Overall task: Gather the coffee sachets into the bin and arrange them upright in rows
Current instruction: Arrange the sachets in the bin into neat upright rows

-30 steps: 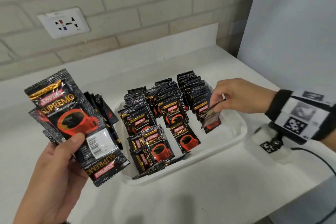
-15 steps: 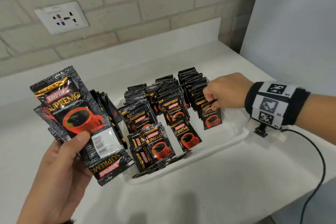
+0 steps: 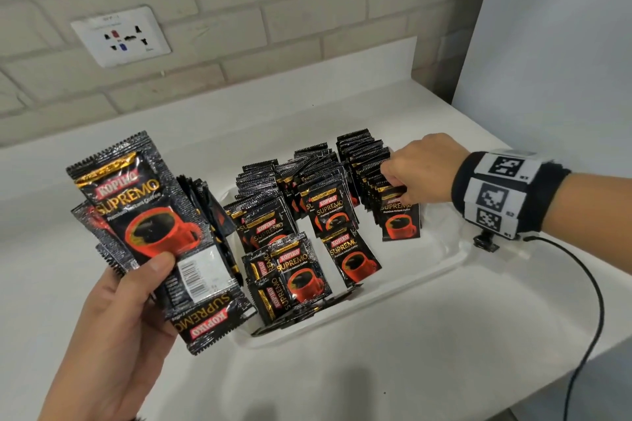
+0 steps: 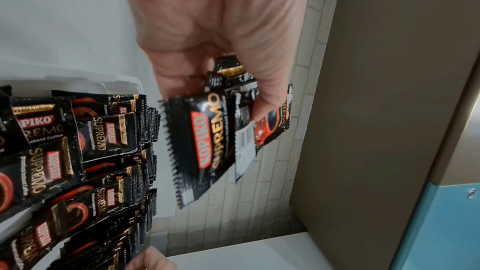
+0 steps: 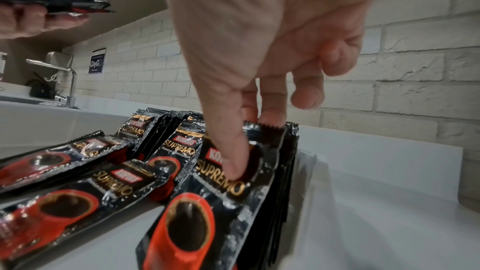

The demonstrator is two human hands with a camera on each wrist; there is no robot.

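1. Step in hand: the right hand (image 3: 419, 173) pinches the front Kopiko sachet (image 3: 400, 217) of the rightmost row in the white bin (image 3: 441, 258), seating it upright.
2. The left hand (image 3: 113, 325) grips a fanned stack of sachets (image 3: 136, 215), held left of the bin.
3. The next move likely calls for releasing without toppling the row, then drawing another sachet.
4. The sachets are glossy black with red cups; the front ones in the bin's left rows lean.

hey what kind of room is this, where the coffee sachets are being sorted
Probably an office pantry or kitchenette. A white countertop runs along a pale brick wall with a wall socket, and the right wrist view shows a metal tap farther along.
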